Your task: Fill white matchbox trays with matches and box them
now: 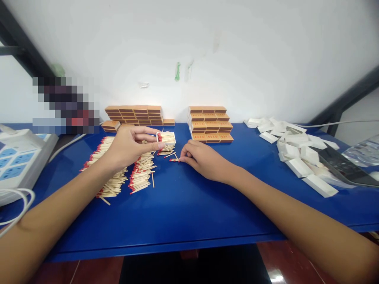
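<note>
The left hand held a small white matchbox tray between its thumb and fingers, the thumb along the near edge and the fingers behind its left end. The grip was closed only as far as the tray's width, and the tray projected to the right beyond the fingertips, its open top showing. Inside lay a layer of wooden matches, red heads toward the left.

The right hand was pinched nearly closed, thumb against index finger, with the other fingers curled in. Between the tips it had hold of a few loose matchsticks; their exact number could not be told. They stuck out to the left of the pinch, red heads foremost, nearer the person than the tray and slightly to its right, apart from it.

Just below the tray, on the blue table, was a small heap of matches. Two long rows of matches ran toward the person, the left row partly hidden under the left forearm, the right row beside it. Behind the hands stood a left stack of matchboxes and a stepped right stack. Farther right lay a pile of white trays.
</note>
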The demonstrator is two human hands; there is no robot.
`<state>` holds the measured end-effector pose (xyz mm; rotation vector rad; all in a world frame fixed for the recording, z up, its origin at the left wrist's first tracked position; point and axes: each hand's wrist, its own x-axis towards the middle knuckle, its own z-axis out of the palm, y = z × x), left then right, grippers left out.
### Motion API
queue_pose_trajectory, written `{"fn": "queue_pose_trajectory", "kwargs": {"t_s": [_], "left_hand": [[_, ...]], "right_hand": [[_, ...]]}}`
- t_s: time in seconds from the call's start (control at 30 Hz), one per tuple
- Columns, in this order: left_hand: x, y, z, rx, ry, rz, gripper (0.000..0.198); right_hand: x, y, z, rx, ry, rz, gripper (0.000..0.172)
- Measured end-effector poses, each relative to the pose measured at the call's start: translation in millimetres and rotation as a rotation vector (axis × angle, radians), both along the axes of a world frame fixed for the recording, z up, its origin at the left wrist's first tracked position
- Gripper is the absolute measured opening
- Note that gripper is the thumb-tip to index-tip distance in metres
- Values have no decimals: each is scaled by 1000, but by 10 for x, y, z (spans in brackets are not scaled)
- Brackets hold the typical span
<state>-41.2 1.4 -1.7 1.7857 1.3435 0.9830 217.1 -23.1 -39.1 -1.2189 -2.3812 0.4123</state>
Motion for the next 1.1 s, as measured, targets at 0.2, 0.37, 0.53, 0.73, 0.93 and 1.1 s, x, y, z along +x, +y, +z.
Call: {"fn": "queue_pose_trajectory", "kwargs": {"t_s": [0.2,0.37,0.53,0.73,0.93,1.1], "left_hand": [[2,-1,-1,-1,13,-20,59],[51,-43,46,-28,6,-7,59],[59,-47,66,-29,12,5,60],[20,-8,21,-5,-5,-5,60],[38,-22,38,3,9,10,59],[26,-9,16,3,8,2,60]], "right_hand": [[122,-23,77,-61,-17,12,12],[141,-22,81,-37,-21,38,22],[133,38,49,-38,-19,50,15],[135,70,30,-58,-30,24,14],[99,17,45,17,-37,-2,14],[76,-107,120,5,-74,28,15]]}}
